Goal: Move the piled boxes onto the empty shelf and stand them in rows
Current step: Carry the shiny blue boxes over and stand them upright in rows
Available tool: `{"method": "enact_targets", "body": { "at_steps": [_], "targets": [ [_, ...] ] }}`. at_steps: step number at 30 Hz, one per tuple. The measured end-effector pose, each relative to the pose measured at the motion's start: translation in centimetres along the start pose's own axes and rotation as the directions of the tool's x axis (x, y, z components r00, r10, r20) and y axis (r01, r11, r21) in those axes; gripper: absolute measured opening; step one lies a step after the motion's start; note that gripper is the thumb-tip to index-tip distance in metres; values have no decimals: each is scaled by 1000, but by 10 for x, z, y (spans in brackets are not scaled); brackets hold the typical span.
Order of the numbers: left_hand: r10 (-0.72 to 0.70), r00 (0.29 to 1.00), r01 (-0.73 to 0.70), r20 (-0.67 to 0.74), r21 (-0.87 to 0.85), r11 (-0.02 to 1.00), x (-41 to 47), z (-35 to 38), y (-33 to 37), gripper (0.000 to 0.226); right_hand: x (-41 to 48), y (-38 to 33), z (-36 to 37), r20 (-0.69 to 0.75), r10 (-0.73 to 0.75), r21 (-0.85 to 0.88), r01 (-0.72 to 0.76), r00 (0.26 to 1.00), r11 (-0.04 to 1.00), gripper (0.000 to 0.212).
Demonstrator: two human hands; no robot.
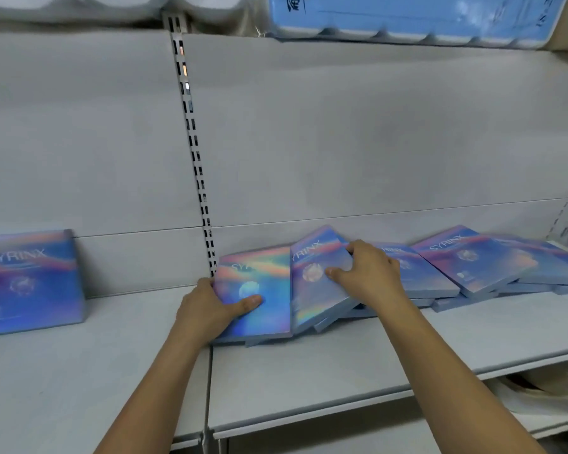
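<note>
Now | boxes (473, 267): flat, iridescent blue-pink, toppled | left hand (207, 306) grips one | right hand (368, 273) grips another

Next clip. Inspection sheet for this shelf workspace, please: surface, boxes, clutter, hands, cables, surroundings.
Surface: grey shelf, two bays split by a slotted upright.
Job's things: standing box against the back panel, left bay; piled boxes lying tumbled, right bay.
Clutter: nothing seen.
Hands: left hand grips the pile's leftmost box; right hand grips the tilted box beside it.
Cables: nothing seen.
Surroundings: blue pack and white rolls overhead.
</note>
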State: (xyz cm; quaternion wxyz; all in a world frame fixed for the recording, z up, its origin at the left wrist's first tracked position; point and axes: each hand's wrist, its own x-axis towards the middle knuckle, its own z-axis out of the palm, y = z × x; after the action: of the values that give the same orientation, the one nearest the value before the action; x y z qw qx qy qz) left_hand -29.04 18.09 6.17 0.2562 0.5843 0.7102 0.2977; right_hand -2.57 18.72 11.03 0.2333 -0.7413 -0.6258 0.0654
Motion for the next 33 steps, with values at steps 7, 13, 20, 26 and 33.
{"method": "enact_targets", "body": {
  "at_steps": [7,13,20,26,33],
  "targets": [
    [32,991,-87,-133,-425,901,-12,-18,-8,73,-3,15,-24,-71,25,79,-19,997,997,45],
    [96,986,-161,-139,-601,783,-46,-57,-35,34,-5,31,-53,15,49,732,-44,999,680,52],
    [64,975,-200,-211,-725,659,-95,-110,-61,40,-24,1,-45,122,-150,957,-76,981,279,41],
    [-6,949,-237,-315,-724,648,-121,-149,-100,87,-54,-49,8,222,-271,967,-178,937,181,43],
    [-42,952,-228,-303,-794,564,-138,-190,-154,61,-89,-133,70,230,-375,971,-185,898,153,38]
  ]
}}
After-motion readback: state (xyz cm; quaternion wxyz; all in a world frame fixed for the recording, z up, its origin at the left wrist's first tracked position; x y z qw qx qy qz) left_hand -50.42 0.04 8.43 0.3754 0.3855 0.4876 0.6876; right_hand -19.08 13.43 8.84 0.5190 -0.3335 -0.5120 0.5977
